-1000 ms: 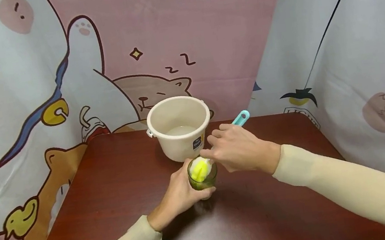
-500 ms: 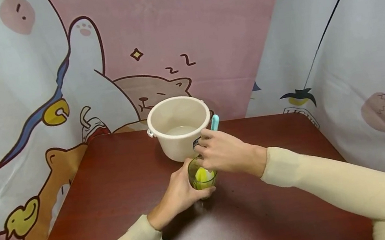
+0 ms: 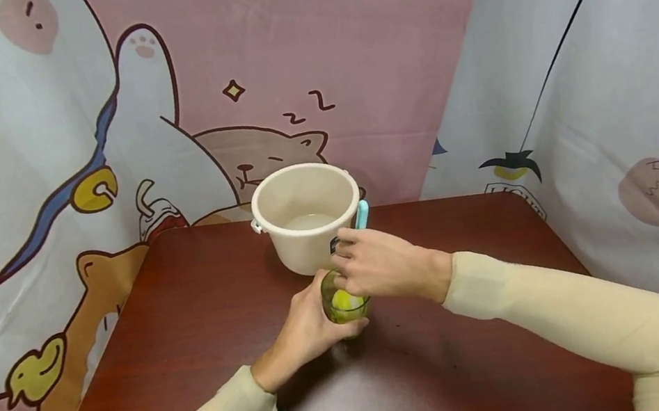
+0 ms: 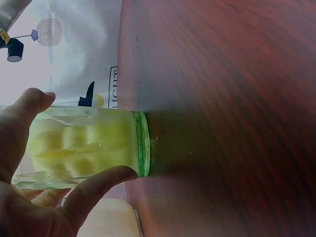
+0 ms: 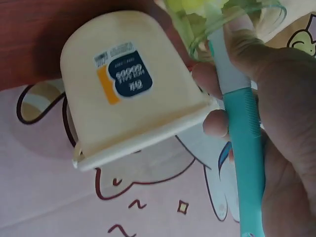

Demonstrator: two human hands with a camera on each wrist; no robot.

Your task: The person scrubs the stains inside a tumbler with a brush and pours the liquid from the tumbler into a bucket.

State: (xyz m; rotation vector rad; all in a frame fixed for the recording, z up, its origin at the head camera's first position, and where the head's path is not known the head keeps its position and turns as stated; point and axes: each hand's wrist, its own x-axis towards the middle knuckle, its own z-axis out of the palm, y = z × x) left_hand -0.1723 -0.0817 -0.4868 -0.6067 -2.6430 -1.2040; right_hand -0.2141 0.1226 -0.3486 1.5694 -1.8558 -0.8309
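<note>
My left hand (image 3: 305,325) grips a green-tinted drinking glass (image 4: 143,143) from the side, fingers and thumb wrapped round it. In the left wrist view its base is close to the tabletop; whether they touch I cannot tell. With my right hand (image 3: 385,264) I hold the teal and white handle (image 5: 244,133) of a cup brush over the glass mouth. The bumpy yellow and white sponge head (image 3: 346,300) of the brush is inside the glass. In the head view my right fingers hide part of the rim and most of the handle.
A cream bucket (image 3: 285,250) with a dark label stands just behind the glass, close to my right hand. Both hands are over a dark red wooden table (image 3: 210,299). Cartoon-printed cloth (image 3: 380,72) hangs behind the table and along its sides.
My right hand has moved left over the glass, and the sponge head has sunk deeper inside. The brush handle has swung more upright. My left hand keeps its grip in place.
</note>
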